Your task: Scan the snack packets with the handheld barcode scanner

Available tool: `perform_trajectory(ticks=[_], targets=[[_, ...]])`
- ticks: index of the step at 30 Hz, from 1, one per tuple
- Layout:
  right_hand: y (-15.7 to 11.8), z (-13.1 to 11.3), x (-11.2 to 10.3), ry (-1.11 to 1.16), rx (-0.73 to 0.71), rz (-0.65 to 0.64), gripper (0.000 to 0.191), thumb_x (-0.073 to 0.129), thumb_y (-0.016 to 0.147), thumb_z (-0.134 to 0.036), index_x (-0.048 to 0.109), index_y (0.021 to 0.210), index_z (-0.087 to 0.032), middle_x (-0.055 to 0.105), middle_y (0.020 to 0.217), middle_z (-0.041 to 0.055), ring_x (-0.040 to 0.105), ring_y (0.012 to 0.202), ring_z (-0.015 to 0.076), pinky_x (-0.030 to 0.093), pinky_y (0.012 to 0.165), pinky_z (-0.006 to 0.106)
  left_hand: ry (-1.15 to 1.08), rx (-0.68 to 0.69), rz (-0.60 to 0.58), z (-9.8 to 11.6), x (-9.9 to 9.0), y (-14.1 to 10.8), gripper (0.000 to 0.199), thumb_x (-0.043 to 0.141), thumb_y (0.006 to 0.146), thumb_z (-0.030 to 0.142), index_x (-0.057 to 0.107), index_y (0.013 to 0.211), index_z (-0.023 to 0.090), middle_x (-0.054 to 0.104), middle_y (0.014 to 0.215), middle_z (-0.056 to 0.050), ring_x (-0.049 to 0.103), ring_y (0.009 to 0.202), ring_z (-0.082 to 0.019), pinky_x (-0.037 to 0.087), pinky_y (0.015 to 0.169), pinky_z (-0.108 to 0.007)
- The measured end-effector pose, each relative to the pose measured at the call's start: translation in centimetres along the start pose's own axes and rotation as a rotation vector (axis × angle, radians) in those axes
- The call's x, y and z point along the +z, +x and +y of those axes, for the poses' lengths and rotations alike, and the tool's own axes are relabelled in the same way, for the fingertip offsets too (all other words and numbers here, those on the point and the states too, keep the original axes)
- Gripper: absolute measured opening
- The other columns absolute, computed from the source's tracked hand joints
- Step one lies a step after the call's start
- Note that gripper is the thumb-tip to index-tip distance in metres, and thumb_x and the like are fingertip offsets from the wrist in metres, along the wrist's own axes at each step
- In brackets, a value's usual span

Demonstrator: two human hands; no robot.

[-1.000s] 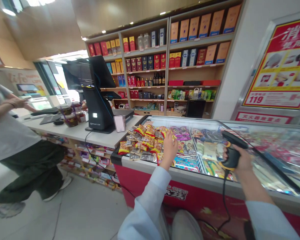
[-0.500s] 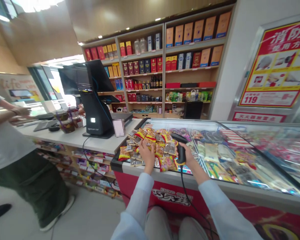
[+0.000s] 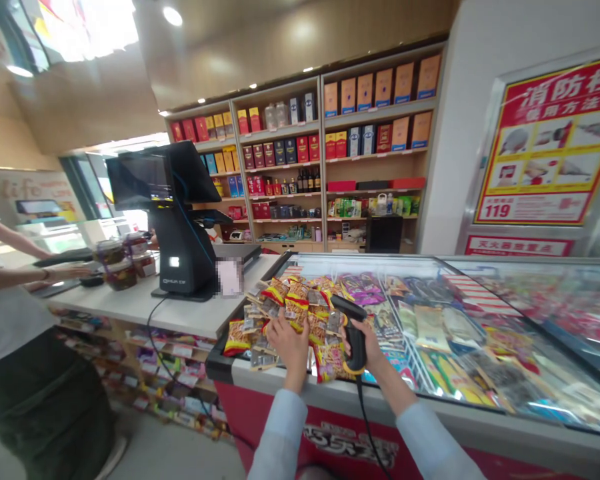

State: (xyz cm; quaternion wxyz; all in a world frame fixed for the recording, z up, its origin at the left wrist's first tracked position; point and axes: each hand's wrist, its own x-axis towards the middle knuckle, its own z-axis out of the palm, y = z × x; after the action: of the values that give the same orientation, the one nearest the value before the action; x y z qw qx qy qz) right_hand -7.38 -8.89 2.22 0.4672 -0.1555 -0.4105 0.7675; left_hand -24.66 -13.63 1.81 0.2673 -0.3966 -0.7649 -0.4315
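Observation:
A pile of red-and-yellow snack bags lies on the glass lid of the chest freezer, mixed with several small silvery packets. My left hand rests on the near side of the pile, fingers apart and touching the bags. My right hand is wrapped around the grip of a black-and-yellow barcode scanner. The scanner's head points left over the bags, and its black cable hangs down the freezer front. The bags directly under my left palm are hidden.
The freezer extends right, with packaged goods under its glass. On the left a white counter holds a black checkout terminal and lidded tubs. A person stands at far left. Boxed goods fill the back shelves.
My view has tilted up slightly, so the scene sits lower. My left hand stays on the bags and the scanner remains in my right. The person at left now reaches a hand to the counter.

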Motion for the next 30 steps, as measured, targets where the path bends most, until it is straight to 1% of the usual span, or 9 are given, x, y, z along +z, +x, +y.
perform_trajectory(ticks=[3, 6, 8, 10, 12, 17, 20, 24, 30], targets=[[-0.4, -0.2, 0.3, 0.003, 0.008, -0.019, 0.031, 0.065, 0.072, -0.043, 0.058, 0.087, -0.018, 0.059, 0.059, -0.0024, 0.047, 0.036, 0.0086, 0.040, 0.033, 0.021, -0.031, 0.087, -0.012, 0.2, 0.0, -0.1, 0.052, 0.056, 0.084, 0.036, 0.048, 0.128, 0.010, 0.057, 0.107, -0.015, 0.046, 0.110, -0.030, 0.039, 0.097, -0.048], [-0.5, -0.2, 0.4, 0.024, 0.019, -0.020, 0.032, 0.065, 0.071, -0.044, 0.059, 0.087, -0.017, 0.059, 0.059, -0.0021, 0.047, 0.036, 0.0089, 0.039, 0.033, 0.021, -0.138, 0.172, -0.049, 0.8, 0.5, 0.5, 0.041, 0.047, 0.088, 0.024, 0.050, 0.127, 0.013, 0.056, 0.105, -0.013, 0.052, 0.099, -0.025, 0.045, 0.089, -0.040], [-0.5, -0.1, 0.4, 0.045, 0.019, -0.010, 0.031, 0.065, 0.072, -0.044, 0.058, 0.087, -0.018, 0.059, 0.059, -0.0021, 0.047, 0.036, 0.0090, 0.039, 0.033, 0.021, -0.234, 0.159, -0.039, 1.4, 1.1, 1.3, 0.039, 0.045, 0.089, 0.021, 0.050, 0.127, 0.016, 0.055, 0.106, -0.012, 0.054, 0.097, -0.023, 0.046, 0.086, -0.038], [-0.4, 0.0, 0.3, 0.063, 0.018, -0.003, 0.031, 0.065, 0.072, -0.045, 0.058, 0.087, -0.018, 0.058, 0.059, -0.0022, 0.047, 0.035, 0.0088, 0.039, 0.033, 0.021, -0.332, 0.123, -0.020, 2.2, 1.7, 2.1, 0.038, 0.046, 0.089, 0.024, 0.050, 0.127, 0.020, 0.053, 0.105, -0.010, 0.055, 0.095, -0.022, 0.048, 0.084, -0.037], [-0.3, 0.1, 0.2, 0.079, 0.016, -0.003, 0.032, 0.066, 0.071, -0.045, 0.058, 0.087, -0.018, 0.058, 0.059, -0.0022, 0.047, 0.035, 0.0088, 0.038, 0.033, 0.021, -0.406, 0.106, -0.016, 2.7, 2.3, 2.5, 0.037, 0.048, 0.089, 0.027, 0.052, 0.125, 0.022, 0.052, 0.100, -0.007, 0.056, 0.090, -0.021, 0.049, 0.081, -0.035], [-0.3, 0.1, 0.0, 0.069, 0.045, -0.028, 0.031, 0.065, 0.072, -0.045, 0.057, 0.083, -0.018, 0.058, 0.058, -0.0014, 0.047, 0.035, 0.0090, 0.038, 0.032, 0.021, -0.478, 0.111, 0.014, 2.7, 3.4, 1.9, 0.036, 0.051, 0.088, 0.034, 0.057, 0.122, 0.022, 0.049, 0.088, -0.004, 0.054, 0.079, -0.018, 0.050, 0.075, -0.033], [-0.4, 0.0, 0.0, 0.062, 0.083, -0.034, 0.033, 0.066, 0.071, -0.046, 0.057, 0.085, -0.018, 0.057, 0.058, -0.0018, 0.046, 0.034, 0.0089, 0.037, 0.031, 0.021, -0.505, 0.093, 0.034, 2.4, 3.5, 1.5, 0.037, 0.052, 0.088, 0.037, 0.057, 0.121, 0.022, 0.049, 0.088, -0.004, 0.054, 0.079, -0.018, 0.050, 0.077, -0.034], [-0.5, -0.2, 0.0, 0.045, 0.130, -0.070, 0.037, 0.066, 0.069, -0.047, 0.059, 0.088, -0.017, 0.057, 0.056, -0.0018, 0.046, 0.033, 0.0095, 0.037, 0.031, 0.021, -0.515, 0.062, 0.022, 2.4, 3.3, 1.7, 0.039, 0.052, 0.088, 0.038, 0.055, 0.123, 0.021, 0.050, 0.092, -0.006, 0.056, 0.084, -0.019, 0.050, 0.080, -0.035], [-0.8, -0.1, 0.3, -0.004, 0.125, -0.128, 0.033, 0.064, 0.072, -0.044, 0.059, 0.088, -0.015, 0.055, 0.051, -0.0020, 0.047, 0.034, 0.0103, 0.038, 0.031, 0.021, -0.507, 0.013, 0.057, 2.5, 3.1, 1.8, 0.042, 0.053, 0.087, 0.036, 0.053, 0.127, 0.021, 0.050, 0.095, -0.006, 0.056, 0.086, -0.021, 0.049, 0.082, -0.036]])
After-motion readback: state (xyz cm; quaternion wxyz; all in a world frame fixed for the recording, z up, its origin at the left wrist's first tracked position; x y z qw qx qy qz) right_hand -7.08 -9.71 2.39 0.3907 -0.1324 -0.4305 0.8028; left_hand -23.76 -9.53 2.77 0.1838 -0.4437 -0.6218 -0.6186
